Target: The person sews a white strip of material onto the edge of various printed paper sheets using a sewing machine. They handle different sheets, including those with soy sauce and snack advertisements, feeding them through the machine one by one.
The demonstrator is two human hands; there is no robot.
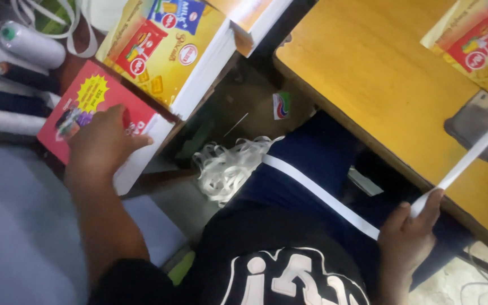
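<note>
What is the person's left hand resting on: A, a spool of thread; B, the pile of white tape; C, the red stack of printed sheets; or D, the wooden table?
C: the left hand lies flat on the red stack of printed sheets, beside the spools.

Glossy printed card is seen on the red stack (108,107) and yellow stack (168,48). The white strap (464,161) looks woven and matt. The tabletop (385,85) is smooth yellow wood.
</note>
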